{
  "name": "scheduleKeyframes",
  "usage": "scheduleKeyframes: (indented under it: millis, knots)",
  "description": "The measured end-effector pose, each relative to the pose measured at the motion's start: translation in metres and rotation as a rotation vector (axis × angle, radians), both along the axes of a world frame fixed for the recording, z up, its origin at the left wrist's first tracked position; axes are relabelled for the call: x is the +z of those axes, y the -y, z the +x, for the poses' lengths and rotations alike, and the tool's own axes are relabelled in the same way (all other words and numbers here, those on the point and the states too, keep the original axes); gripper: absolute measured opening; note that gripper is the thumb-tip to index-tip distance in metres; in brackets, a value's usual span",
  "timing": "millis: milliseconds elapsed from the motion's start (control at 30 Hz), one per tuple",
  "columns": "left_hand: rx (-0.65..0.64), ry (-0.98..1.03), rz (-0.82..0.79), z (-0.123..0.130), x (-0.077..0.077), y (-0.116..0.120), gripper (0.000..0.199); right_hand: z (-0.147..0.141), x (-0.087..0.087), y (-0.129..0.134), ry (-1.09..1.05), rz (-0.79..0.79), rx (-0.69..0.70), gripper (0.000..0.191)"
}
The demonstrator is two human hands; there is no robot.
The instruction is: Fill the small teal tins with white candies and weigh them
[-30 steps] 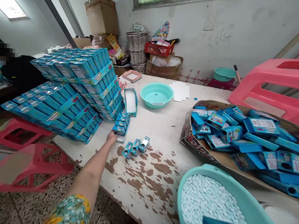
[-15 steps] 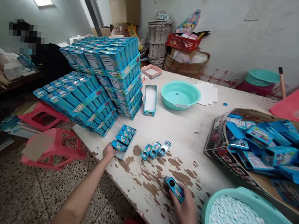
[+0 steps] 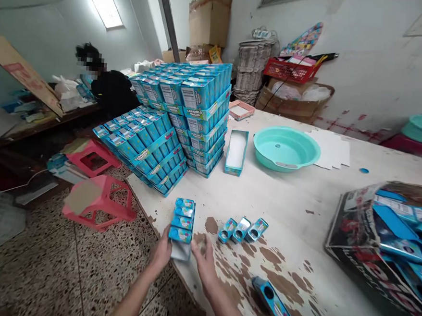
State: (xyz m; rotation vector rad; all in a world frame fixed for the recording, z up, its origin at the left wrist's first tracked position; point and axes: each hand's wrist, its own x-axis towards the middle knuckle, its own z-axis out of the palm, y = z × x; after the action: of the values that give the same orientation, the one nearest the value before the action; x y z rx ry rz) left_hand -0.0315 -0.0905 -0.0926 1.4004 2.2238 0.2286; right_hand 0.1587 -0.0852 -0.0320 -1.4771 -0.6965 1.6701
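Observation:
A shallow display tray [image 3: 181, 252] stands near the table's left edge, holding several small blue candy boxes [image 3: 181, 222] in a row; its near end shows a pale bare floor. My left hand [image 3: 161, 252] grips the tray's left side beside the nearest box. At the right side is my right hand [image 3: 204, 259], slightly blurred, its thumb and fingers apart with nothing visible between them. Whether it touches the tray I cannot tell. Three blue boxes with round openings [image 3: 242, 229] lie side by side to the right. Another blue box with a round hole [image 3: 273, 303] lies nearer me.
Tall stacks of filled blue trays [image 3: 198, 128] stand at the back left. Behind the loose boxes are an empty tray [image 3: 236, 152] and a turquoise basin [image 3: 287, 149]. A carton [image 3: 354, 226] of blue boxes stands right. A person [image 3: 112, 91] sits beyond the stacks.
My right hand has let go of a blue box, left on the table, and moved left to the tray. The nearest box in the tray now sits straight in line. The view has swung left.

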Motion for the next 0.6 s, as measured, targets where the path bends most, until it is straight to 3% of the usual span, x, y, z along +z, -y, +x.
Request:
scheduleKeyframes:
  millis: [67, 167, 267, 367, 500, 600]
  knots:
    - [-0.033, 0.115, 0.061, 0.004, -0.003, 0.010, 0.075, -0.026, -0.018, -0.027, -0.151, -0.127, -0.009, 0.090]
    - [-0.042, 0.188, 0.099, 0.004, -0.001, 0.016, 0.080, -0.042, -0.025, -0.048, -0.343, -0.088, 0.072, 0.089]
    - [-0.021, 0.190, 0.106, 0.001, 0.008, 0.019, 0.079, -0.044, -0.009, -0.045, -0.420, -0.015, 0.160, 0.076]
    - [-0.010, 0.207, 0.144, -0.002, 0.023, 0.025, 0.075, -0.043, 0.015, -0.033, -0.370, -0.041, 0.165, 0.072]
    - [0.049, 0.204, 0.207, -0.005, 0.068, 0.036, 0.063, -0.046, 0.061, -0.024, -0.375, -0.058, 0.115, 0.086]
    - [0.086, 0.186, 0.250, -0.018, 0.126, 0.039, 0.052, -0.049, 0.114, -0.026, -0.495, 0.023, 0.147, 0.092]
